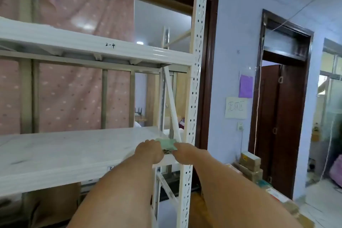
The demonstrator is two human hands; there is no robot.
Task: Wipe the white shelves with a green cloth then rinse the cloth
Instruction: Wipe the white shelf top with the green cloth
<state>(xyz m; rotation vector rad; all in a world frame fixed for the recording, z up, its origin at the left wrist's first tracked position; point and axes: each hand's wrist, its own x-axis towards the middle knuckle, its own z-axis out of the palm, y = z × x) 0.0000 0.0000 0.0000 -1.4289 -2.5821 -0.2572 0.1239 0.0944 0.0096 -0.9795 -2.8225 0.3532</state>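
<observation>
Lavender walls and a pink dotted curtain [74, 94] back the white shelves [64, 150]. At the lower shelf's right front corner, just beside the perforated upright [194, 98], sits a small, folded, pale green cloth [167, 144]. The left hand [148, 151] and right hand [187, 153] hold it from either side, fingers [150, 142] curled onto it. The upper beam reads "2-4" [110, 45]; a wall sign [236, 107] bears handwritten characters.

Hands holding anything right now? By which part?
Yes, the green cloth, at the right end of the lower shelf: left hand grips its left edge, right hand its right edge.
</observation>
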